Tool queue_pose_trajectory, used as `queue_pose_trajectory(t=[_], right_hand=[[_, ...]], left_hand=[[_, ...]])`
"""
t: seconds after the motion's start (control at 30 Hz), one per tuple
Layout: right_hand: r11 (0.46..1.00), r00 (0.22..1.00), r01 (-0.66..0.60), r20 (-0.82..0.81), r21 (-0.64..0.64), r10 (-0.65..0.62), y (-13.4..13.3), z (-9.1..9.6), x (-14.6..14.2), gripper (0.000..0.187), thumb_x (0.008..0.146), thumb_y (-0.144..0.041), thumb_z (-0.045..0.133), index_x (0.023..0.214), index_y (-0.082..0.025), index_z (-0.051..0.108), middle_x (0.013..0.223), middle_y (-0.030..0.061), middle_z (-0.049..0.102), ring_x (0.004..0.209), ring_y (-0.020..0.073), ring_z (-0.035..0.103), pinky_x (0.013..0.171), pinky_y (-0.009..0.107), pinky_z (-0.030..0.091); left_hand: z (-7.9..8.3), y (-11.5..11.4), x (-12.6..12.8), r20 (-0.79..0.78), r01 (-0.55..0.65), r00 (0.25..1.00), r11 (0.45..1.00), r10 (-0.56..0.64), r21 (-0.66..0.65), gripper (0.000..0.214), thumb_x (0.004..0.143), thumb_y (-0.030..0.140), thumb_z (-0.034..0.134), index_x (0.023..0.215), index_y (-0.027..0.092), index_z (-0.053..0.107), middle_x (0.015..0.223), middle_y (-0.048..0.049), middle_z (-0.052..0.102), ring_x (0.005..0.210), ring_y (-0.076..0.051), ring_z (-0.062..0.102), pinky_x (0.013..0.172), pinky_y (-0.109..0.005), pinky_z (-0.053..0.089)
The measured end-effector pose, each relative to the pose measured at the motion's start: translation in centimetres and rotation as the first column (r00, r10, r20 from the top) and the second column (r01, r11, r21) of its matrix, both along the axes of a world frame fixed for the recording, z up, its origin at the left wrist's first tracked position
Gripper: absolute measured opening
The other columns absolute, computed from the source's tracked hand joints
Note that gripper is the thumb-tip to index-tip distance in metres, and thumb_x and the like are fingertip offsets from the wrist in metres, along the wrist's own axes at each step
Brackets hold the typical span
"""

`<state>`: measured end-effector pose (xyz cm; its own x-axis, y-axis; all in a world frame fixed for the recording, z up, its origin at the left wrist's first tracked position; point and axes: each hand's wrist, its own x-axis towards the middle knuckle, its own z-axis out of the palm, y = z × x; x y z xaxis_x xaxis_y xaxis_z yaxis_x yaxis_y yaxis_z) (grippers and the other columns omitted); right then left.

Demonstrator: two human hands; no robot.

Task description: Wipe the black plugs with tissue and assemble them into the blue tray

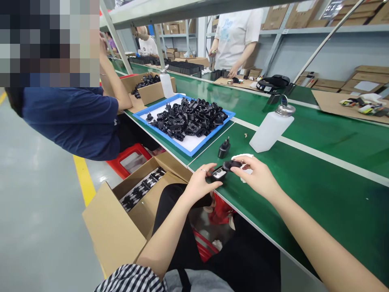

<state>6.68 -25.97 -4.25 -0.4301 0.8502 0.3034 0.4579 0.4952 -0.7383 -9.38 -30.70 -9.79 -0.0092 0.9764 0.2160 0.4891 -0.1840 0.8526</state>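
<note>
My left hand [200, 182] pinches a small black power adapter [219, 174] with a pale face turned up, at the table's front edge. Close against it, the fingers of my right hand [258, 172] are closed on a dark black piece [231, 165]; whether it is joined to the adapter I cannot tell. A white cloth [247, 171] shows under and behind the right fingers. Just beyond my hands a black plug adapter [224, 149] stands with its two pins upward. To its left, a blue-rimmed tray [191, 153] holds a heap of black plug adapters [188, 117].
A white pump bottle [272, 129] stands right of my hands, another [166, 83] behind the tray. An open carton [121, 227] with packed adapters sits low at my left. A person in a navy shirt [69, 121] sits left; another person [235, 40] works across the green table [334, 194].
</note>
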Motion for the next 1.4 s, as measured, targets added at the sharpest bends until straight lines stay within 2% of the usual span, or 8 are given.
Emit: queue_pose_trajectory(t=[0.13, 0.27, 0.4, 0.8, 0.97, 1.07, 1.2, 1.4], right_hand=[[0.974, 0.994, 0.082, -0.058, -0.211, -0.097, 0.5, -0.6, 0.4, 0.029, 0.063, -0.041, 0.049, 0.079, -0.017, 0.052, 0.070, 0.0031, 0.054, 0.055, 0.0160, 0.050, 0.051, 0.028, 0.039], [0.986, 0.994, 0.113, 0.005, -0.124, -0.114, -0.1, -0.8, 0.2, 0.022, 0.064, -0.038, 0.049, 0.071, -0.017, 0.052, 0.064, 0.0008, 0.052, 0.053, 0.0143, 0.048, 0.053, 0.027, 0.038], [0.991, 0.977, 0.121, 0.173, 0.050, -0.128, -1.0, -1.1, -0.5, 0.013, 0.067, -0.031, 0.049, 0.068, -0.018, 0.052, 0.061, -0.0007, 0.050, 0.054, 0.0138, 0.047, 0.051, 0.025, 0.036], [0.991, 0.949, 0.060, 0.301, 0.116, -0.092, -1.8, -1.3, -0.7, 0.007, 0.072, -0.025, 0.047, 0.072, -0.019, 0.050, 0.069, 0.0009, 0.052, 0.063, 0.0150, 0.049, 0.055, 0.024, 0.037], [0.998, 0.907, 0.057, 0.418, 0.016, -0.058, -1.7, -0.7, -0.4, 0.020, 0.071, -0.031, 0.051, 0.086, -0.018, 0.053, 0.081, 0.0035, 0.053, 0.070, 0.0172, 0.049, 0.059, 0.026, 0.039], [0.997, 0.864, 0.060, 0.502, -0.041, -0.032, -1.6, -0.1, -0.1, 0.038, 0.070, -0.035, 0.055, 0.103, -0.016, 0.049, 0.090, 0.0065, 0.052, 0.077, 0.0196, 0.050, 0.063, 0.027, 0.039], [0.995, 0.804, 0.046, 0.595, -0.084, 0.013, -1.5, 0.6, -0.1, 0.022, 0.073, -0.033, 0.053, 0.088, -0.017, 0.057, 0.076, 0.0043, 0.055, 0.069, 0.0182, 0.051, 0.057, 0.025, 0.038], [0.996, 0.636, 0.003, 0.769, -0.087, 0.065, -1.0, 2.1, -1.4, 0.008, 0.071, -0.025, 0.058, 0.071, -0.017, 0.059, 0.062, 0.0027, 0.055, 0.057, 0.0170, 0.051, 0.045, 0.022, 0.031]], left_hand=[[0.1, -0.5, 1.1, 0.178, 0.019, 0.984, 0.995, -0.001, -0.099, 0.057, 0.054, 0.027, 0.065, 0.105, 0.021, 0.040, 0.095, -0.0023, 0.042, 0.051, -0.003, 0.046, 0.050, -0.020, 0.044], [0.1, -0.7, 2.5, 0.344, 0.024, 0.939, 0.989, 0.027, -0.144, 0.051, 0.054, 0.027, 0.064, 0.099, 0.021, 0.040, 0.104, -0.0041, 0.039, 0.052, -0.002, 0.050, 0.049, -0.018, 0.043], [0.3, -0.5, 3.2, 0.255, -0.056, 0.960, 0.973, 0.113, -0.223, 0.051, 0.053, 0.028, 0.064, 0.095, 0.018, 0.038, 0.077, 0.0022, 0.050, 0.041, -0.002, 0.044, 0.042, -0.016, 0.036], [0.6, -0.5, 3.9, 0.095, -0.161, 0.981, 0.982, 0.170, -0.098, 0.045, 0.053, 0.025, 0.062, 0.094, 0.018, 0.044, 0.088, -0.0008, 0.048, 0.044, -0.002, 0.042, 0.052, -0.020, 0.041], [1.1, -0.2, 2.6, 0.103, 0.000, 0.995, 0.991, 0.014, -0.135, 0.070, 0.053, 0.033, 0.064, 0.112, 0.016, 0.032, 0.107, -0.0088, 0.042, 0.052, -0.006, 0.048, 0.054, -0.022, 0.043], [2.5, 0.7, 0.9, -0.034, 0.186, 0.981, 0.974, -0.192, -0.127, 0.057, 0.057, 0.032, 0.062, 0.108, 0.016, 0.042, 0.110, -0.0083, 0.044, 0.063, -0.010, 0.052, 0.062, -0.022, 0.042], [4.8, 2.6, -0.5, -0.332, 0.332, 0.868, 0.928, -0.370, -0.166, 0.037, 0.061, 0.029, 0.059, 0.096, 0.018, 0.054, 0.092, -0.0032, 0.056, 0.063, -0.012, 0.053, 0.060, -0.021, 0.040], [6.9, 4.8, 0.6, -0.671, 0.320, 0.633, 0.920, -0.385, -0.225, 0.027, 0.049, 0.032, 0.067, 0.072, 0.018, 0.063, 0.056, -0.0013, 0.055, 0.059, -0.018, 0.053, 0.048, -0.023, 0.033]])
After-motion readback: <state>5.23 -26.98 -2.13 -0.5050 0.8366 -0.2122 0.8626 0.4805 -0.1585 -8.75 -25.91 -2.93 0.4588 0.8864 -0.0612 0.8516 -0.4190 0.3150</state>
